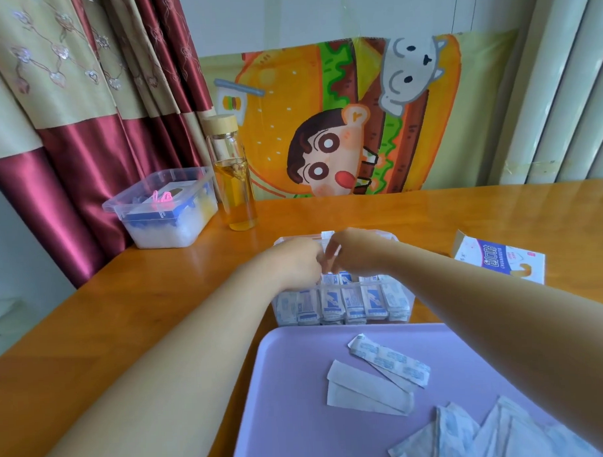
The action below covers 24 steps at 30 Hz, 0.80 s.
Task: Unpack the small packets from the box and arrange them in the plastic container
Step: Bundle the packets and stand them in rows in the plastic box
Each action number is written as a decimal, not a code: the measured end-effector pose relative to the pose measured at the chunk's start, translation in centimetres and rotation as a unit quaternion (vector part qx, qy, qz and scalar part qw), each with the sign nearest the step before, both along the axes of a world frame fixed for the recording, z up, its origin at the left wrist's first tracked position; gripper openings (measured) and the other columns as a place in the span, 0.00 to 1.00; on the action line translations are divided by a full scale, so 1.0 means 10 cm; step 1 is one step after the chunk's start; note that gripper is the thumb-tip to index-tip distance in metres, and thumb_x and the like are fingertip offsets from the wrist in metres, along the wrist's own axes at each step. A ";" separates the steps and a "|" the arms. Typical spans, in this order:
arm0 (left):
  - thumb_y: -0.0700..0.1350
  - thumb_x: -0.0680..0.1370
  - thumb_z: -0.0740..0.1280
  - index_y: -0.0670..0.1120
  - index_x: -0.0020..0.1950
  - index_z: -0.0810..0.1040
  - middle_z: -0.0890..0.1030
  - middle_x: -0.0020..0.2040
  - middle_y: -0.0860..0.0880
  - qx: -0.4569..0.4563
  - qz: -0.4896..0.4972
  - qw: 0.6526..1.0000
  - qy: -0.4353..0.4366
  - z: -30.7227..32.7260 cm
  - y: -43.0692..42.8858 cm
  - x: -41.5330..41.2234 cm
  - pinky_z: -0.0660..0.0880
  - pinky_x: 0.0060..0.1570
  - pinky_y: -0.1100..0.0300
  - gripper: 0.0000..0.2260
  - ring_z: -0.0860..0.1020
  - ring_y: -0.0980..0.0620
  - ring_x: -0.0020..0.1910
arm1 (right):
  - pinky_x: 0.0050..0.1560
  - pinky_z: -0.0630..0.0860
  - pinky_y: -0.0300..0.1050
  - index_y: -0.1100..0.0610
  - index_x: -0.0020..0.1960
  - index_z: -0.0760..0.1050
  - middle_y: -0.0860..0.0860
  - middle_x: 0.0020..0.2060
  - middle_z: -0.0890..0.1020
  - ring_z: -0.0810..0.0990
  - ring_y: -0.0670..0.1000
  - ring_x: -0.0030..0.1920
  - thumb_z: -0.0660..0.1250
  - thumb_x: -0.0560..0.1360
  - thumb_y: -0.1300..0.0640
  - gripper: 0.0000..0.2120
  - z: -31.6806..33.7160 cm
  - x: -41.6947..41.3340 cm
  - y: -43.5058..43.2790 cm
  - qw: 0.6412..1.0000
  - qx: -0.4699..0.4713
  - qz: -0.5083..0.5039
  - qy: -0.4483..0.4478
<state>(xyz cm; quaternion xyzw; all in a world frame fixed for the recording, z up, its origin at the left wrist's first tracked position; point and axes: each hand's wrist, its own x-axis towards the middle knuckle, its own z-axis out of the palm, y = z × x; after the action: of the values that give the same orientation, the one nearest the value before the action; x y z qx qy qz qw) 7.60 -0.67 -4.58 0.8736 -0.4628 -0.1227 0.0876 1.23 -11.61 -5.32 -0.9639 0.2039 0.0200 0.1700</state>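
Note:
A clear plastic container (406, 294) stands mid-table with several white-and-blue small packets (350, 303) standing upright in a row along its near wall. Both my hands are over it. My left hand (296, 262) and my right hand (354, 252) meet above the container, fingers curled together around packets there; the exact grip is blurred. More loose packets (377, 372) lie on the purple tray (292, 399) in front. The white cardboard box (499, 260) lies on the table at the right.
A lidded clear storage box (162, 207) stands at the back left beside a glass bottle (235, 182) of yellow liquid with a wooden cap. Curtains hang at the left, and a cartoon cloth covers the wall behind the wooden table (125, 303).

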 end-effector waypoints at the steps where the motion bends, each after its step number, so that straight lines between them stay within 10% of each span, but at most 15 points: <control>1: 0.37 0.78 0.57 0.52 0.46 0.75 0.79 0.53 0.49 -0.052 0.013 0.999 -0.005 0.02 0.04 -0.04 0.75 0.53 0.52 0.12 0.76 0.47 0.51 | 0.32 0.68 0.34 0.58 0.59 0.76 0.53 0.54 0.81 0.78 0.52 0.48 0.58 0.77 0.65 0.14 0.04 -0.05 0.03 0.999 0.007 -0.009 -0.046; 6: 0.37 0.78 0.59 0.49 0.51 0.78 0.77 0.45 0.53 -0.308 -0.013 0.950 -0.046 -0.06 0.42 -0.40 0.70 0.38 0.63 0.11 0.72 0.57 0.38 | 0.41 0.76 0.41 0.52 0.45 0.77 0.48 0.39 0.82 0.79 0.49 0.42 0.62 0.76 0.59 0.07 0.21 -0.63 0.20 0.971 0.002 0.007 -0.238; 10: 0.43 0.78 0.63 0.52 0.59 0.78 0.79 0.56 0.55 -0.145 -0.104 0.984 0.001 -0.39 0.67 -0.68 0.69 0.50 0.72 0.11 0.76 0.59 0.53 | 0.35 0.69 0.32 0.55 0.47 0.81 0.46 0.38 0.80 0.77 0.46 0.40 0.66 0.75 0.57 0.06 0.14 -1.24 0.35 0.992 -0.026 0.070 -0.100; 16: 0.50 0.78 0.63 0.54 0.60 0.78 0.79 0.59 0.58 -0.018 -0.147 0.988 -0.033 -0.75 0.75 -0.93 0.71 0.59 0.58 0.12 0.75 0.56 0.57 | 0.57 0.74 0.47 0.59 0.62 0.75 0.54 0.58 0.78 0.77 0.55 0.57 0.62 0.77 0.48 0.19 -0.35 -1.33 0.39 0.995 -0.067 0.011 0.077; 21: 0.47 0.77 0.64 0.50 0.54 0.81 0.81 0.54 0.53 0.030 -0.165 0.980 -0.109 -0.66 0.77 -1.02 0.71 0.55 0.55 0.09 0.76 0.51 0.54 | 0.35 0.70 0.41 0.60 0.40 0.73 0.53 0.31 0.77 0.75 0.51 0.30 0.73 0.68 0.44 0.19 -0.44 -1.15 0.31 0.991 -0.002 -0.019 0.136; 24: 0.47 0.77 0.66 0.51 0.56 0.81 0.81 0.54 0.54 0.024 -0.155 0.981 -0.117 -0.63 0.83 -1.04 0.70 0.53 0.60 0.09 0.76 0.53 0.55 | 0.30 0.67 0.38 0.59 0.46 0.73 0.51 0.28 0.73 0.71 0.50 0.27 0.73 0.69 0.48 0.17 -0.40 -1.14 0.31 0.987 0.036 -0.039 0.152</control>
<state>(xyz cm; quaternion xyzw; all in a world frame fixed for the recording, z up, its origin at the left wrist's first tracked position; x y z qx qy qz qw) -2.80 7.65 -10.92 0.8012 -0.5969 -0.0427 -0.0083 -10.19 -8.53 -9.33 -0.9343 0.2643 0.1664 0.1721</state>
